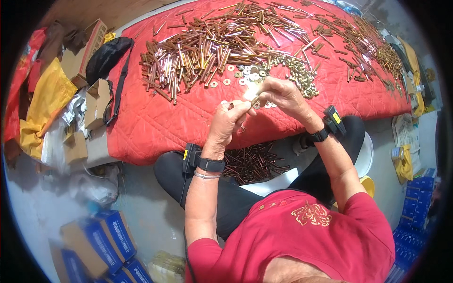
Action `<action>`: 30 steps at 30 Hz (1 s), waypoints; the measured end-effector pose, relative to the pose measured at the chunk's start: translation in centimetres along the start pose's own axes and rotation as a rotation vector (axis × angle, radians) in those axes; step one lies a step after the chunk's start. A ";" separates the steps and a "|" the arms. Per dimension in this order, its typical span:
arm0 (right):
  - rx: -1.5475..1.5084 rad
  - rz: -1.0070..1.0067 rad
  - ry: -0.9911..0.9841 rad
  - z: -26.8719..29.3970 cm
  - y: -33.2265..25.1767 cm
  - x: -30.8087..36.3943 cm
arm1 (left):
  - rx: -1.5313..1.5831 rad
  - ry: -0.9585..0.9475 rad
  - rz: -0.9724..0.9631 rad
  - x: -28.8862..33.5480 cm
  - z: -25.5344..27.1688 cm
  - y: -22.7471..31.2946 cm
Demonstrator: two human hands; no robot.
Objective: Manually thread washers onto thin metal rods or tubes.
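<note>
Over the near edge of a red quilted cover, my hands meet fingertip to fingertip. My left hand [223, 123] is closed in a pinch around a copper-coloured metal rod [231, 105], whose end pokes out between the fingers. My right hand [287, 98] pinches at the rod's other end; bright glare and the fingers hide whether a small part sits there too. Just beyond the fingers lie loose flat washers [227, 81], silver and brass-toned. Right of them is a heap of small nuts [302, 78]. A large pile of similar rods [203, 52] spreads behind.
The red quilted cover [141, 127] drapes a low surface. More rods [365, 47] lie at far right. Below, between my legs, is another heap of rods [255, 162]. Blue-and-brown boxes [101, 243] stand lower left, blue boxes [420, 193] at right. A white bucket [364, 155] is beside my right knee.
</note>
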State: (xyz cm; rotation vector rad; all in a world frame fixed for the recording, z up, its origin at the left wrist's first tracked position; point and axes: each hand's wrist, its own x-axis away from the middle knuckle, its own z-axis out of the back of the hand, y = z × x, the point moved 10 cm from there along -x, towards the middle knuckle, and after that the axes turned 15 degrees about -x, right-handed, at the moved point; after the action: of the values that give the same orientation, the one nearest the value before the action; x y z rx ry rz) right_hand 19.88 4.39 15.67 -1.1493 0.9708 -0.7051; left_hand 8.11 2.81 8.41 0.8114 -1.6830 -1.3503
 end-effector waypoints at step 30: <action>0.355 0.234 0.123 -0.8 -1.3 -0.7 | 0.061 0.058 0.086 -0.3 0.3 -1.0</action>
State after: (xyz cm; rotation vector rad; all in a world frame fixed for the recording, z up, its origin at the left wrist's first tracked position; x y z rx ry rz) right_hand 18.87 4.26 17.00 -0.6767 1.0159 -0.7295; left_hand 7.98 3.02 7.37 0.7962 -1.7010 -1.2106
